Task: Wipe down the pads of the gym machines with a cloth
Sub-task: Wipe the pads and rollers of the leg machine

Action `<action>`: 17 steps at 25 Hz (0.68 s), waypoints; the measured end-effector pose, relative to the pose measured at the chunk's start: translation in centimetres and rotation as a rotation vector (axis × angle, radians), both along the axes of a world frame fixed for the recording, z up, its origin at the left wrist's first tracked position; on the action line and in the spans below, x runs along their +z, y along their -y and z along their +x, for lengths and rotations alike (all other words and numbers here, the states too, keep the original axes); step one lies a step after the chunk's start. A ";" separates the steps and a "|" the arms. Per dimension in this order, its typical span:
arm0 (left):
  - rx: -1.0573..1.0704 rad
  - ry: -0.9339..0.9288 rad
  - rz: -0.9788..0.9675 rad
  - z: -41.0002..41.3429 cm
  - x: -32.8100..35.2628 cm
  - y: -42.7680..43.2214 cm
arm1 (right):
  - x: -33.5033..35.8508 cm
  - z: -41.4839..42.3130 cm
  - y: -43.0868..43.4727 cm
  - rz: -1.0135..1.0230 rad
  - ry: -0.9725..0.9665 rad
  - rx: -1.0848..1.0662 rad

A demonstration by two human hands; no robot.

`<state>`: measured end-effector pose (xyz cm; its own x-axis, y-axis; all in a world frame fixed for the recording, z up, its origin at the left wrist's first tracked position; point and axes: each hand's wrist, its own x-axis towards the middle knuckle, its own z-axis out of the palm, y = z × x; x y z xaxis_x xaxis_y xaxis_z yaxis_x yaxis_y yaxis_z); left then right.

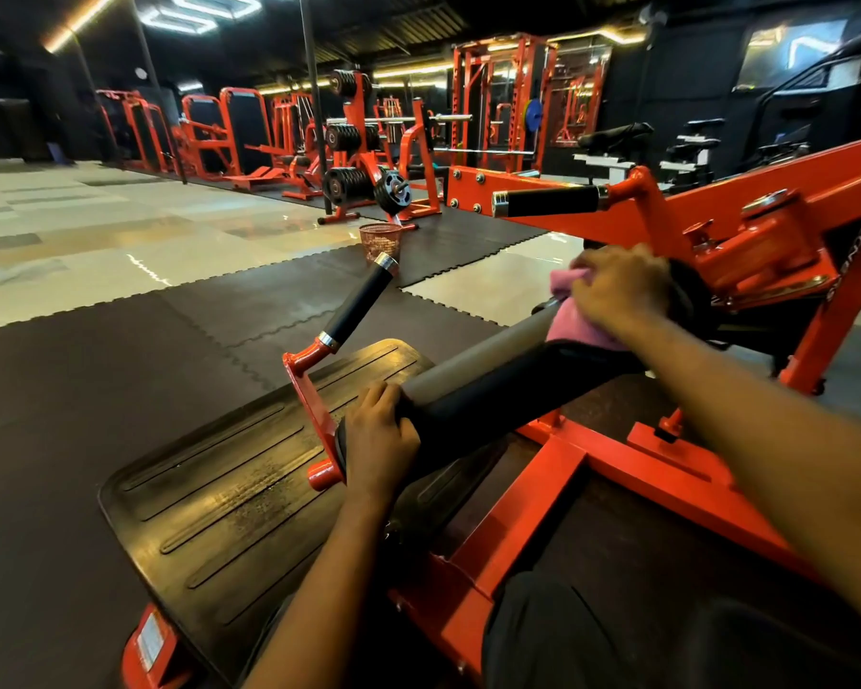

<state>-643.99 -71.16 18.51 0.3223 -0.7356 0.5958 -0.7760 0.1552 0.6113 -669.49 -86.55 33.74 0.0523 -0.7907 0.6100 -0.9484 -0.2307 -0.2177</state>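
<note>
Across the front of an orange gym machine (746,251), a long black roller pad (493,390) is seen lying on a slant, its near end low at the left and its far end higher at the right, against the frame. The near end is gripped by the left hand (379,440), whose fingers are curled over the top of the pad. At the far end, a pink cloth (575,325) is held bunched under the right hand (617,290) and pressed onto the pad; the fingers are bent round the cloth, though how tightly it is pinched cannot quite be made out. A ribbed black footplate (210,499) is set below the pad's near end. Two black-sleeved handles are fixed to the frame, one (359,305) angled up beside the left hand, one (550,201) level above the right hand. On the floor mats beyond, a mesh basket (381,240) is placed near a rack of weight plates (354,141).
</note>
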 end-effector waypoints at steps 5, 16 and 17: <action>-0.100 -0.148 -0.018 0.7 0.6 -0.9 | -6.1 11.5 -6.4 0.042 -0.205 0.329; -0.286 -0.500 0.443 2.5 14.8 6.6 | -2.5 12.1 -5.8 0.190 0.653 0.575; -0.297 -0.452 0.481 2.7 16.2 6.3 | -1.8 11.9 -6.0 0.222 0.672 0.583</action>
